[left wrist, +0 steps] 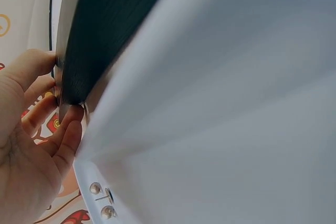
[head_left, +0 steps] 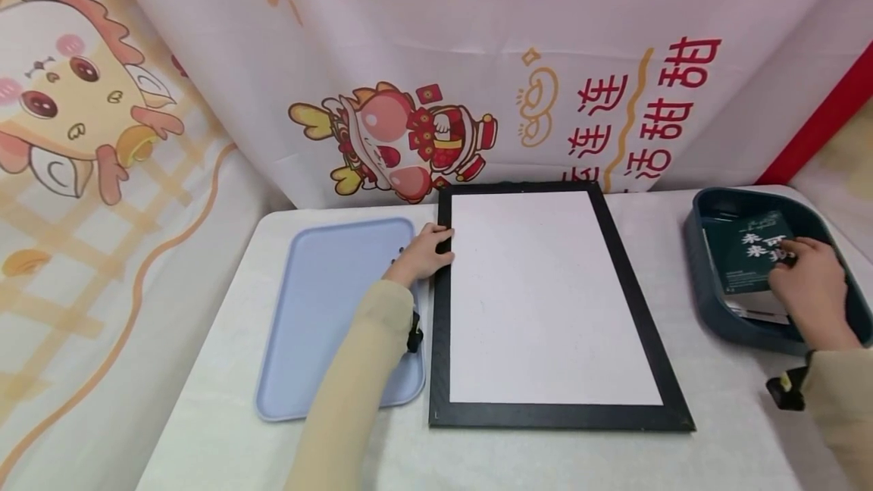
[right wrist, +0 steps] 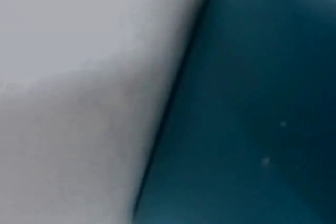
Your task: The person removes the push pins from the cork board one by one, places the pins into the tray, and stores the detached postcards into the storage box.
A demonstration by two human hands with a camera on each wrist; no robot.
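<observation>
My left hand pinches the left side of a black-framed white board lying on the table, thumb and fingers on either side of the border in the left wrist view. Beneath that forearm is a light blue tray, with several silver thumbtacks at its edge. At the far right, my right hand reaches into a dark teal bin. Its bent fingertips pinch a small dark object over a dark green card with white characters; I cannot tell its kind.
Whitish flat packets lie under the green card in the bin. A white cloth covers the table. Printed curtains hang along the back and left sides. Each wrist wears a black camera mount.
</observation>
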